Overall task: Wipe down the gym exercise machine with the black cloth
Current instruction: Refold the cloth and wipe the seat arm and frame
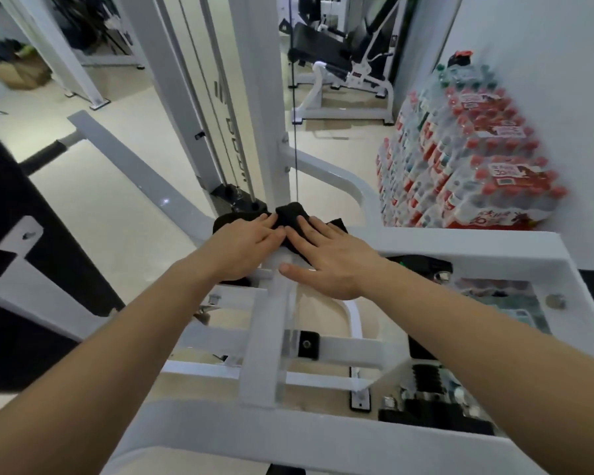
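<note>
location type: indoor gym. indicators: a white steel exercise machine (261, 354) with an upright column (254, 80) and a black cable (294, 132) running beside it. a second machine (323, 53) with black pads stands behind it on the pale floor (117, 207). shrink-wrapped packs of bottled water (477, 166) are stacked against the white wall (546, 46).

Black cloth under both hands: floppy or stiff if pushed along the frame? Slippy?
Probably floppy: the black cloth is bunched into a hump and drapes over the white frame. Likely light and apt to bunch rather than slide flat, so the left hand and right hand pressing flat on it seems sensible.
</note>
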`<state>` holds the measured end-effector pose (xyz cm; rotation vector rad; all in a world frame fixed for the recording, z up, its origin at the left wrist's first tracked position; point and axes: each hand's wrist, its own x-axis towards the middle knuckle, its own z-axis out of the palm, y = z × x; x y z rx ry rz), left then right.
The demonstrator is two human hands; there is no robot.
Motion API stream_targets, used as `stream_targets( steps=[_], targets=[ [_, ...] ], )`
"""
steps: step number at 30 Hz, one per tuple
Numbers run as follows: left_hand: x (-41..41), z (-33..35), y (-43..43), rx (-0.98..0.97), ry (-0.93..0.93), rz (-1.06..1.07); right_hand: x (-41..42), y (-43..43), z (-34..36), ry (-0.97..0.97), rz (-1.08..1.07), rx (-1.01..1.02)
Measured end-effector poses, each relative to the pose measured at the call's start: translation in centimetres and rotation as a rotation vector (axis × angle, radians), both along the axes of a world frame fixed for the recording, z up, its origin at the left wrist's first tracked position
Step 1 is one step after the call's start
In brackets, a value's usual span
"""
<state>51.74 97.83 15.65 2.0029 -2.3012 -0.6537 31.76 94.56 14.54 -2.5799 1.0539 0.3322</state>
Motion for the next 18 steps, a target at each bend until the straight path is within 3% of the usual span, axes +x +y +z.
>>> stream_targets(
  steps=[10,14,18],
  targets=[
    [-14.9,1.5,-3.8,0.025,0.042,-0.253,-14.7,-0.7,1.7,0.0,-0.309,0.117],
    [-22.4,2.5,-5.8,0.064,0.115,-0.303,-22.0,0.0,2.1,0.107,-0.406,0.019],
    [-28.4,1.8,-8.2,0.057,0.149,-0.359,-26.9,1.1,2.0,0.073,-0.557,0.027]
  ],
)
